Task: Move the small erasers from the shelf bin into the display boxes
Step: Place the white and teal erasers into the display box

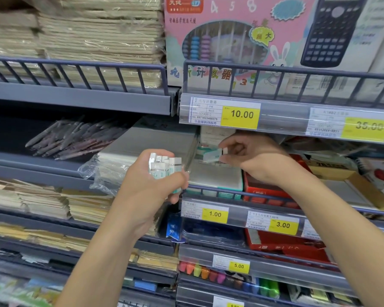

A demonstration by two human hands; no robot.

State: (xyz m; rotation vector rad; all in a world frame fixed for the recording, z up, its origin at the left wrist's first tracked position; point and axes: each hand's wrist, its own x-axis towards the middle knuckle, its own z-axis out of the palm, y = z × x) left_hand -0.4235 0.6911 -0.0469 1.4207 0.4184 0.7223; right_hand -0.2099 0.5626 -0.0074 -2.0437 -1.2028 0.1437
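My left hand [151, 187] grips a bunch of small white erasers with pale green sleeves [164, 166], held upright in front of the middle shelf. My right hand [251, 156] reaches under the upper shelf and pinches a single eraser [212, 156] between thumb and fingers. That eraser hovers above a grey-topped display box with a teal edge [215, 176] on the middle shelf. More erasers or small boxes [208, 138] sit behind it in shadow, partly hidden by my right hand.
A red box [262, 189] stands right of the display box. A plastic-wrapped stack of paper [124, 156] lies to its left, pens [71, 138] further left. The shelf rail [235, 193] and price strip [215, 214] run along the front edge; the upper shelf overhangs closely.
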